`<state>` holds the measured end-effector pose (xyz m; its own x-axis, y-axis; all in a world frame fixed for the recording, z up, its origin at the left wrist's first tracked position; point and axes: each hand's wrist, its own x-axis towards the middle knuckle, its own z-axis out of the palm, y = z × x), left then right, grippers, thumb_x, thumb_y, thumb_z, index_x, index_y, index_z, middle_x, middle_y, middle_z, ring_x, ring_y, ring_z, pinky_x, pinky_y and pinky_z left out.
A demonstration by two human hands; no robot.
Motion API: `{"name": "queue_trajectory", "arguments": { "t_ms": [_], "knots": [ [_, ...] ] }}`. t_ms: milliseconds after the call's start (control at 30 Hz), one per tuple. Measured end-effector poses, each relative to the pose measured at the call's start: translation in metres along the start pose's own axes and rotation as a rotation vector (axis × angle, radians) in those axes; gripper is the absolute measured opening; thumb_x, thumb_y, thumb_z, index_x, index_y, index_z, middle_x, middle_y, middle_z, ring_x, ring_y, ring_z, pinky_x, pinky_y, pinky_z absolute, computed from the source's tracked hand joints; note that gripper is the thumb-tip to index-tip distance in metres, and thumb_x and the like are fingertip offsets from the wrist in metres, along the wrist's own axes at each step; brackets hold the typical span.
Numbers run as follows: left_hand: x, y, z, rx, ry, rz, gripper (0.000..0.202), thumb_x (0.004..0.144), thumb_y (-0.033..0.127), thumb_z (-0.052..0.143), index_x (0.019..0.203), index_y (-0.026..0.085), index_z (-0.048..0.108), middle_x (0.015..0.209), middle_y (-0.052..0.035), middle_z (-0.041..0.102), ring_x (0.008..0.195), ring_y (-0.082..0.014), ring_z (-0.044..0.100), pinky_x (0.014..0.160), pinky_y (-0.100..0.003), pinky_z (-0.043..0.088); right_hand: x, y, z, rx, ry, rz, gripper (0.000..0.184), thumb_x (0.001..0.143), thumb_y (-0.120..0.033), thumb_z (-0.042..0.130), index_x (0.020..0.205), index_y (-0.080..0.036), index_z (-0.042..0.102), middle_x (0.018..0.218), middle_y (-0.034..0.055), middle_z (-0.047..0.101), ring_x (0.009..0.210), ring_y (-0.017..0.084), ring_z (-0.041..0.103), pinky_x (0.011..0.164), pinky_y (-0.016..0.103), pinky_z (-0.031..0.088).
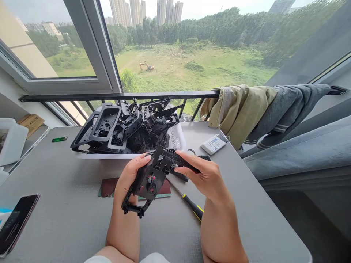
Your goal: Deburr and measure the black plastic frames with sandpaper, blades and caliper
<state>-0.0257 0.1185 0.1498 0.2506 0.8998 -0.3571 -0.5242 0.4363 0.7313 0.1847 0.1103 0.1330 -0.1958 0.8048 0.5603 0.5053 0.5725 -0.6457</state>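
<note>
Your left hand [127,178] grips black part [151,189]; your right hand [207,176] pinches caliper [173,157]. Hold caliper straight, press softly.

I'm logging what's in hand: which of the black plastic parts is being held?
The black plastic part in the left hand, close to the caliper; the others lie heaped in the white basket.
</note>
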Motion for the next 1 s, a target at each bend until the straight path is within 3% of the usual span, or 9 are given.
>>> {"name": "queue_trajectory", "arguments": {
  "t_ms": [133,300,367,533,633,767,833,900,1000],
  "knots": [
    [-0.001,-0.001,0.001,0.008,0.021,0.044,0.022,0.071,0.034,0.076,0.081,0.015,0.070,0.061,0.0011,0.066,0.041,-0.0100,0.055,0.038,-0.020,0.043,0.002,-0.003,0.001,-0.018,0.085,0.043,0.034,0.087,-0.040,0.067,0.118,-0.025,0.072,0.075,0.0017,0.071,0.049,0.011,0.047,0.050,0.025,0.044],
    [0.005,-0.001,-0.001,-0.107,0.097,0.234,0.024,0.066,0.034,0.080,0.080,0.017,0.070,0.067,0.0000,0.071,0.051,-0.0140,0.064,0.050,-0.024,0.052,0.003,-0.002,-0.006,0.019,0.513,0.211,0.035,0.080,-0.048,0.072,0.105,-0.023,0.075,0.061,-0.0019,0.059,0.046,0.010,0.044,0.045,0.025,0.041],
    [0.010,-0.001,-0.001,-0.154,0.126,0.364,0.020,0.066,0.032,0.081,0.078,0.019,0.070,0.078,-0.0012,0.075,0.065,-0.0161,0.070,0.062,-0.027,0.056,0.004,-0.001,-0.008,0.101,0.566,0.300,0.040,0.077,-0.050,0.073,0.105,-0.022,0.075,0.057,-0.0041,0.051,0.046,0.010,0.042,0.043,0.024,0.039],
    [0.016,-0.006,0.007,-0.230,0.083,0.518,0.024,0.059,0.023,0.086,0.076,0.031,0.072,0.090,0.0039,0.078,0.094,-0.0200,0.071,0.090,-0.038,0.054,0.002,-0.011,0.006,0.339,0.353,0.393,0.039,0.078,-0.044,0.072,0.110,-0.021,0.072,0.060,-0.0041,0.052,0.052,0.010,0.047,0.049,0.024,0.041],
    [0.014,-0.011,0.012,-0.220,0.017,0.483,0.023,0.059,0.020,0.086,0.073,0.033,0.072,0.086,0.0061,0.077,0.100,-0.0224,0.070,0.097,-0.049,0.051,0.002,-0.021,0.025,0.420,0.213,0.423,0.039,0.081,-0.043,0.069,0.114,-0.021,0.070,0.063,-0.0032,0.054,0.056,0.011,0.048,0.052,0.025,0.041],
    [0.013,-0.019,0.010,-0.168,-0.067,0.392,0.033,0.054,0.015,0.086,0.079,0.032,0.075,0.090,0.0023,0.077,0.101,-0.0281,0.070,0.095,-0.054,0.050,0.003,-0.026,0.042,0.517,0.233,0.439,0.039,0.082,-0.044,0.068,0.113,-0.021,0.069,0.069,-0.0021,0.055,0.059,0.011,0.047,0.052,0.023,0.041],
    [0.013,-0.020,0.005,-0.144,-0.096,0.361,0.032,0.050,0.021,0.086,0.079,0.028,0.075,0.088,-0.0020,0.076,0.099,-0.0323,0.069,0.089,-0.052,0.053,0.003,-0.024,0.043,0.513,0.263,0.450,0.038,0.081,-0.043,0.069,0.112,-0.022,0.070,0.071,-0.0022,0.055,0.060,0.010,0.046,0.054,0.023,0.042],
    [0.013,-0.018,0.000,-0.129,-0.091,0.316,0.027,0.050,0.039,0.082,0.068,0.022,0.073,0.075,-0.0069,0.074,0.092,-0.0358,0.069,0.079,-0.050,0.056,0.004,-0.022,0.041,0.501,0.256,0.462,0.037,0.082,-0.043,0.068,0.113,-0.022,0.070,0.073,-0.0015,0.058,0.061,0.011,0.049,0.056,0.023,0.043],
    [0.013,-0.012,-0.002,-0.114,-0.014,0.201,0.050,0.061,0.069,0.065,0.064,0.019,0.070,0.068,-0.0114,0.070,0.084,-0.0342,0.069,0.069,-0.045,0.056,0.005,-0.021,0.035,0.461,0.200,0.457,0.037,0.083,-0.041,0.067,0.114,-0.022,0.071,0.075,0.0001,0.063,0.063,0.012,0.054,0.058,0.024,0.046]
  ]
}}
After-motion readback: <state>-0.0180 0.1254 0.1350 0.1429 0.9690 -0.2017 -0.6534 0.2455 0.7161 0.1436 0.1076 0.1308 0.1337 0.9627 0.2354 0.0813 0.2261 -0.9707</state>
